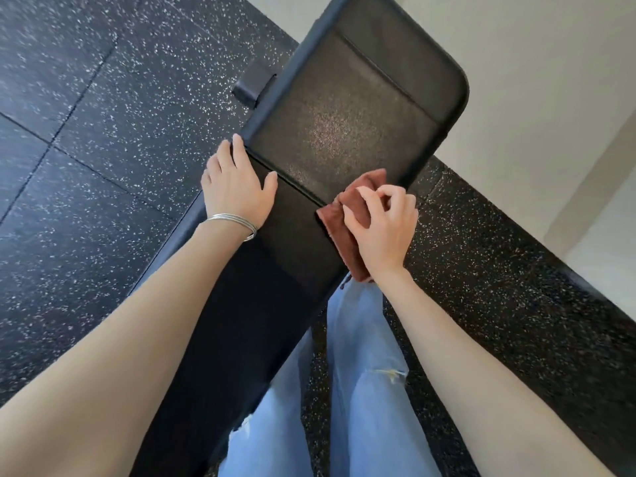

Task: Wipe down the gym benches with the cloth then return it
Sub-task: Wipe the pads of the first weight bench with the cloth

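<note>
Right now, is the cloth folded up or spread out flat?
Folded. The cloth shows layered edges and sits as a small pad under the right hand, at the side of the bench.

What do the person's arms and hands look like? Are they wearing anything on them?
Both arms are bare, with no sleeves and no gloves. The left hand has a few thin silver bangles round its wrist. The right hand wears nothing that shows: no ring, watch or bracelet.
</note>
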Available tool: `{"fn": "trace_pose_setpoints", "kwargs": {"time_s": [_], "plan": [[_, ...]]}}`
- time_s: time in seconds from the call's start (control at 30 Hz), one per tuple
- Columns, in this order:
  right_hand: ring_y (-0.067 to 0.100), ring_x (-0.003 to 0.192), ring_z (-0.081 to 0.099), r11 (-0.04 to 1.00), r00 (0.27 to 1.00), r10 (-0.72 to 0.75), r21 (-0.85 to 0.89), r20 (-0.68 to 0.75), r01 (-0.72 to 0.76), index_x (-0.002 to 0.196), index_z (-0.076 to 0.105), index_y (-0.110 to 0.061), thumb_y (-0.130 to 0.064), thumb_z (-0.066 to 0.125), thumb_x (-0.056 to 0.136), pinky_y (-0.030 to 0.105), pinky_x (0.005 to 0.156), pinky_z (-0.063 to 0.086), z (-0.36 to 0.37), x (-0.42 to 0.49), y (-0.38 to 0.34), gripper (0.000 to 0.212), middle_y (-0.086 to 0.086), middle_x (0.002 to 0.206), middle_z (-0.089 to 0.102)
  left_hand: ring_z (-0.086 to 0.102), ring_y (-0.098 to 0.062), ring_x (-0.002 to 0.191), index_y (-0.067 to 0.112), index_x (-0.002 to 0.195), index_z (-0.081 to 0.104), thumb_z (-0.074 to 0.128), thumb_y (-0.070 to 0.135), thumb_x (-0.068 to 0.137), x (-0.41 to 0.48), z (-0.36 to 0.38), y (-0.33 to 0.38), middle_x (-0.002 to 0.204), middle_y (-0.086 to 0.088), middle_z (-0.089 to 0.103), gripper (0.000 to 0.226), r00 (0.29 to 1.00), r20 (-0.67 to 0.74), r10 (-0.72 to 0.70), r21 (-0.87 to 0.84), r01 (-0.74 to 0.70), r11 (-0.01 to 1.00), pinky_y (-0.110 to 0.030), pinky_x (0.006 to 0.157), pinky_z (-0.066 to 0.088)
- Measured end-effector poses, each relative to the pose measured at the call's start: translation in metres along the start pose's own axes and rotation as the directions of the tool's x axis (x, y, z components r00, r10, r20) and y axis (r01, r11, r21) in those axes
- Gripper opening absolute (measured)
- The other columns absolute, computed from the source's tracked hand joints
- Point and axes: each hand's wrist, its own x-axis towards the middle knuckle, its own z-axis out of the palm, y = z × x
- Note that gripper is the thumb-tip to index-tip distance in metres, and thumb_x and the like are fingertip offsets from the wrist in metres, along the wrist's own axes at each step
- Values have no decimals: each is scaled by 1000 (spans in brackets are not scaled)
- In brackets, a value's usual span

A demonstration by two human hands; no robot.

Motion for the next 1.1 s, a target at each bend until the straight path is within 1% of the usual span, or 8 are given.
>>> {"fn": "trace_pose_setpoints", "kwargs": {"time_s": [0.2,0.33,0.47,0.53,0.63,0.73,0.9,1.1], "plan": [[27,98,49,933,927,358,-10,-114,-361,111,64,-26,-48,56,85,38,72,42,-4,90,24,35,7,110,55,29,-40,133,-1,146,17,45,41,93,15,0,6,149,-21,26,73,1000,-9,25,11,-25,1000,-47,109,25],[27,98,48,890,883,452,133,-124,-437,112,64,-25,-45,59,84,36,71,43,-5,111,36,35,7,111,53,31,-41,132,-3,145,17,45,42,93,19,1,19,147,-22,28,74,999,-29,-30,-1,30,1000,-48,109,25],[32,101,48,822,858,509,333,-65,-462,118,61,-14,-31,66,85,38,84,41,-1,70,35,38,14,112,51,29,-41,133,-3,145,17,45,43,93,23,0,29,148,-23,27,75,997,-33,-69,-6,69,998,-48,111,23],[31,101,49,808,865,501,367,-16,-461,120,59,-9,-26,65,87,42,89,43,0,43,36,38,16,110,50,30,-41,132,-4,145,17,45,42,93,26,0,33,147,-23,28,75,996,-37,-77,2,77,997,-47,111,22],[32,96,50,857,885,463,273,-42,-436,115,61,-9,-26,66,86,44,78,46,-2,41,40,34,16,104,52,30,-41,132,-4,145,16,45,42,93,33,-1,41,146,-25,29,75,995,-31,-93,4,93,996,-47,110,23],[33,93,51,932,927,356,122,-120,-342,112,64,-13,-32,66,84,39,71,41,-6,83,51,33,14,102,55,30,-42,131,-5,145,16,45,42,94,40,-2,48,145,-26,29,75,993,-26,-111,2,111,994,-48,109,23],[29,103,46,950,949,312,-10,-51,-313,118,59,-23,-45,55,88,40,77,41,-14,191,80,38,9,115,51,32,-43,130,-5,145,18,42,44,94,51,-1,63,143,-26,32,74,980,-53,-190,-6,190,982,-51,111,22],[31,106,45,982,983,-106,-140,148,127,120,54,-24,-47,48,91,43,84,39,-22,232,89,38,10,117,50,34,-43,128,-4,143,22,37,46,95,68,6,77,140,-27,36,71,960,-98,-263,-52,258,965,-52,111,19]]}}
